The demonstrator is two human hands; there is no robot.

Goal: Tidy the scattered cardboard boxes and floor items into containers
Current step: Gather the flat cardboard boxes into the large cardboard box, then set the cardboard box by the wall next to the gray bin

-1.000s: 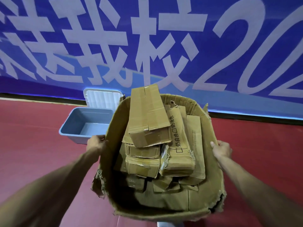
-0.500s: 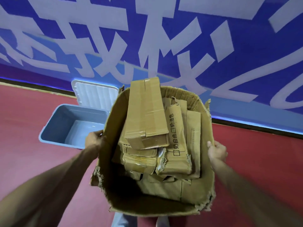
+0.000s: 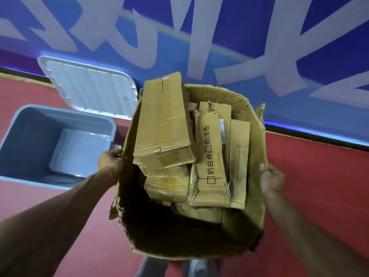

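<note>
Now the carton rides closer to the tub than a second ago.

The big carton [image 3: 191, 232], packed with flattened boxes [image 3: 163, 124], is held off the red floor [image 3: 319, 166] by both hands: the left hand [image 3: 109, 160] has its fingers [image 3: 115, 152] pinching the left wall's rim, and the right hand [image 3: 271, 178] has its fingers [image 3: 262, 166] curled over the right wall. Against the earlier views, the open blue tub [image 3: 18, 120] and its white lid [image 3: 89, 86] loom larger and nearer at the left, so the load is likely about to be set down by the wall. One flattened box [image 3: 211, 156] reads "奶白色" and "奶油色" beside tick squares. The blue banner [image 3: 259, 37] carries big white characters, too cropped to read.
</note>
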